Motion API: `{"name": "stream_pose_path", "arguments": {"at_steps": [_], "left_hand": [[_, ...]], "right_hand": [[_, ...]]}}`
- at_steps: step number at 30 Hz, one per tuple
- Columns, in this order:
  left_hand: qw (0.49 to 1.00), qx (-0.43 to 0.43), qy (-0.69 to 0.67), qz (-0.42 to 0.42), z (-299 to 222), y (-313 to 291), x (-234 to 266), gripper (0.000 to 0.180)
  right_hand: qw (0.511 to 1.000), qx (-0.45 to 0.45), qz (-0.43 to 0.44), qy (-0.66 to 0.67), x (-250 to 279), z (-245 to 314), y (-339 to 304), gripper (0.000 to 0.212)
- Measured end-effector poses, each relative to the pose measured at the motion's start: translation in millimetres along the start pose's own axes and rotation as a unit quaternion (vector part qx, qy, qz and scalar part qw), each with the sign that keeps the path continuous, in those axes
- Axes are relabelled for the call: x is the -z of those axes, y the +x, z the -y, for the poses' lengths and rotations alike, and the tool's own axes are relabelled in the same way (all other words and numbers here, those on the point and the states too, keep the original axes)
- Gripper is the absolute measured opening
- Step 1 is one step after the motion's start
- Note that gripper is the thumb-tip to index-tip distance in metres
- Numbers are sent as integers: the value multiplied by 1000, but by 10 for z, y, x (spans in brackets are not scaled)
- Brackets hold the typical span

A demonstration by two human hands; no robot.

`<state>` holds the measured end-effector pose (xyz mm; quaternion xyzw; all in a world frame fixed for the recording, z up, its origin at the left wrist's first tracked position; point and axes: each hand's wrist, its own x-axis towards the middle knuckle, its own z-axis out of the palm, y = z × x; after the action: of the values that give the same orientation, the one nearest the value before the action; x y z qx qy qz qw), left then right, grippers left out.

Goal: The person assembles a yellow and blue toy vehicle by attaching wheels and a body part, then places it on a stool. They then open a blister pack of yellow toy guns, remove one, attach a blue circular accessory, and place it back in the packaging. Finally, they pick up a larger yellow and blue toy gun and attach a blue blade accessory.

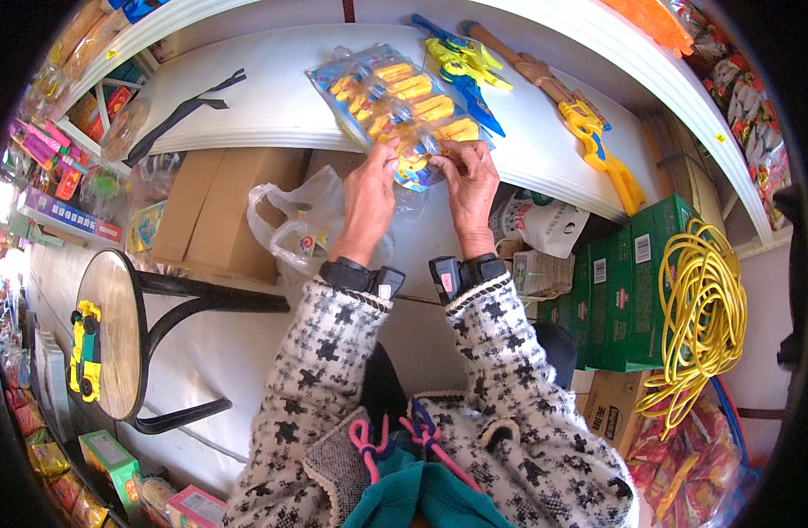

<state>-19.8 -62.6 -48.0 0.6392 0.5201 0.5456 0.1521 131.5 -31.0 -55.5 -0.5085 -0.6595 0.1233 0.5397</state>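
Note:
A flat clear-plastic pack of yellow and blue toys (pixel 404 92) lies across the front of the white shelf, its near end over the edge. My left hand (pixel 369 198) pinches the left side of that near end with thumb and fingers. On its right corner, my right hand (pixel 470 185) has thumb and fingertips closed together. Just behind the pack rests a yellow and blue toy (pixel 466 70). Further right is a long yellow and blue toy gun (pixel 596 145) with a brown part at its far end. The exact shapes inside the pack are blurred by shiny plastic.
A black strap (pixel 186 113) lies on the shelf (pixel 272 88) at left. Below stand a cardboard box (pixel 215 211) and a white plastic bag (pixel 290 211). A round stool (pixel 113 326) holds a yellow toy truck (pixel 87 352). At right, coiled yellow cable (pixel 703 308) hangs before green boxes (pixel 642 282).

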Motion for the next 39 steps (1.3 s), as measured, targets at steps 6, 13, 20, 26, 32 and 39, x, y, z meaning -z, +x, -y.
{"name": "stream_pose_path", "arguments": {"at_steps": [6,13,20,26,32,39], "left_hand": [[999,5,27,21,-9,-9,-12,24],[997,-60,37,24,64,-26,12,23],[945,253,-190,-88,58,-62,-68,52],[775,404,-482,63,101,-51,-145,40],[813,386,-436,6,211,-61,-312,25],[817,387,-427,8,232,-74,-317,25]], "right_hand": [[997,56,-55,-4,-102,-51,-11,21],[998,25,-53,-2,-40,-26,-13,31],[981,150,-65,-100,72,-14,9,20],[988,-58,-118,78,57,160,-140,3],[971,-203,-41,120,-66,351,-258,21],[983,-167,-52,52,-83,299,-206,18]]}}
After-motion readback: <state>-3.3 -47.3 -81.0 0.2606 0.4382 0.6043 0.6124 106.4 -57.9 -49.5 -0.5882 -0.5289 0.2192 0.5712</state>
